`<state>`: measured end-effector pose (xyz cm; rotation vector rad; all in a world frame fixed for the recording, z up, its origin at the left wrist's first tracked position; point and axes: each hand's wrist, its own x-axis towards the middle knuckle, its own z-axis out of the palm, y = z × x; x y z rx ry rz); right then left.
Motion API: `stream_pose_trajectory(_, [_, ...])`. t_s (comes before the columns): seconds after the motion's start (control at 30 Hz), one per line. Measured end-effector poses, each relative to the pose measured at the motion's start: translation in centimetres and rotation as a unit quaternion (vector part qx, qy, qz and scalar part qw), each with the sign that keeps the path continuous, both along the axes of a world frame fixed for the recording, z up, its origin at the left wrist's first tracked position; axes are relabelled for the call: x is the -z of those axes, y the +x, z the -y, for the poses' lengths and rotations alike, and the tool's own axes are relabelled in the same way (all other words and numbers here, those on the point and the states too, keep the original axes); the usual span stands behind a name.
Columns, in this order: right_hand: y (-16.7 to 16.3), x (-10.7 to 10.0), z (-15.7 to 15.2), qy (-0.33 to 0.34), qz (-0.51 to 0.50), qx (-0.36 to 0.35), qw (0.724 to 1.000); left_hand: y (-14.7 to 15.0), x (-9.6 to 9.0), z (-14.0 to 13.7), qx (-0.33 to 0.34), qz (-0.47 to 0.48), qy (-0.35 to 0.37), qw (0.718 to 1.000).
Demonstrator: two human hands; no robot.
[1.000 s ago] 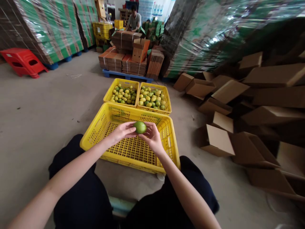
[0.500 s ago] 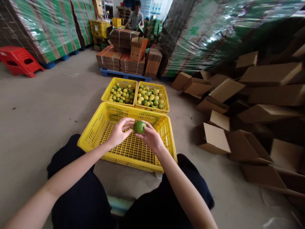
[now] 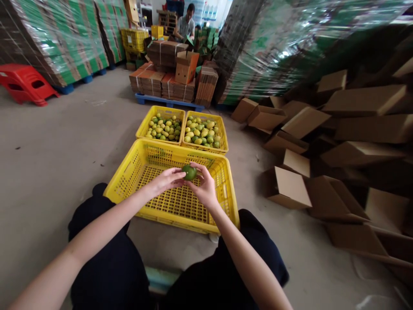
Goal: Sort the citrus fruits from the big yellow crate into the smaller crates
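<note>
A round green lemon (image 3: 189, 172) is held up between my two hands over the near yellow crate (image 3: 171, 217). My right hand (image 3: 204, 186) grips it from the right, with the thumb below and the fingers curled over the top. From the left, the fingertips of my left hand (image 3: 167, 180) press against its side. Below my hands the slatted floor of the near crate shows. Just beyond its far rim stand two smaller-looking yellow crates, the left crate (image 3: 142, 122) and the right crate (image 3: 224, 133), filled with yellow and green lemons (image 3: 201, 131).
Cardboard boxes (image 3: 293, 185) lie heaped on the right. Flattened cartons (image 3: 151, 82) sit on a blue pallet (image 3: 167, 102) ahead, with a person (image 3: 185, 26) behind them. A red stool (image 3: 27, 84) and wrapped stacks (image 3: 64, 38) stand at left.
My left hand has closed in on the lemon, its fingers now touching it. The lemon has been turned, and my right hand has shifted its grip, fingers now higher on it.
</note>
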<state>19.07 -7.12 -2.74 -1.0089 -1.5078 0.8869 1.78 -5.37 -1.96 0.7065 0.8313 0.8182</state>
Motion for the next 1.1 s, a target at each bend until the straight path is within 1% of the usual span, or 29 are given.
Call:
stream_pose_trajectory(0.1, [-0.1,0.1,0.3,0.035,0.032,-0.007,0.999,-0.2,0.0,-0.2,0.018,0.004,0.021,1.000])
stream_pose_trajectory(0.17, [-0.2,-0.1,0.5,0.053,0.044,-0.011,0.998,-0.3,-0.1,-0.3,0.032,-0.010,0.041,0.999])
stream_pose_trajectory(0.27, [-0.3,-0.4,0.6,0.066,0.043,-0.017,0.997,-0.2,-0.1,-0.3,0.022,-0.062,0.106,0.992])
stream_pose_trajectory(0.33, [-0.4,-0.5,0.5,0.041,0.002,-0.022,0.999,-0.2,0.0,-0.3,-0.004,-0.106,0.163,0.981])
stream_pose_trajectory(0.4, [-0.3,-0.5,0.3,-0.025,-0.057,-0.035,0.997,-0.3,0.1,-0.2,-0.036,-0.151,0.218,0.964])
stream_pose_trajectory(0.47, [-0.1,-0.6,0.1,-0.115,-0.101,-0.069,0.986,-0.4,0.2,-0.2,-0.077,-0.199,0.269,0.939])
stream_pose_trajectory(0.53, [0.1,-0.8,-0.2,-0.199,-0.136,-0.107,0.964,-0.6,0.2,-0.1,-0.114,-0.242,0.323,0.908])
stream_pose_trajectory(0.6, [0.1,-1.1,-0.3,-0.257,-0.173,-0.122,0.943,-0.7,0.0,0.1,-0.136,-0.276,0.384,0.870])
stream_pose_trajectory(0.63, [0.0,-1.2,-0.3,-0.274,-0.188,-0.119,0.936,-0.7,-0.1,0.2,-0.141,-0.290,0.417,0.849])
stream_pose_trajectory(0.7, [-0.1,-1.3,-0.3,-0.289,-0.202,-0.103,0.930,-0.6,-0.5,0.5,-0.145,-0.316,0.480,0.805])
stream_pose_trajectory(0.73, [-0.2,-1.3,-0.3,-0.290,-0.205,-0.092,0.930,-0.6,-0.6,0.7,-0.141,-0.327,0.503,0.788])
stream_pose_trajectory(0.77, [-0.2,-1.4,-0.4,-0.290,-0.206,-0.082,0.931,-0.5,-0.8,0.8,-0.136,-0.335,0.517,0.776])
stream_pose_trajectory(0.8, [-0.2,-1.4,-0.4,-0.290,-0.207,-0.075,0.932,-0.4,-0.9,1.0,-0.132,-0.339,0.524,0.770])
stream_pose_trajectory(0.87, [-0.1,-1.4,-0.5,-0.295,-0.203,-0.076,0.931,-0.2,-1.0,1.2,-0.122,-0.337,0.524,0.772])
stream_pose_trajectory(1.0, [0.3,-1.2,-0.6,-0.318,-0.162,-0.129,0.925,-0.1,-0.7,1.2,-0.101,-0.329,0.519,0.782])
stream_pose_trajectory(1.1, [0.3,-0.8,-0.6,-0.322,-0.130,-0.161,0.924,0.0,-0.6,1.1,-0.109,-0.328,0.519,0.782])
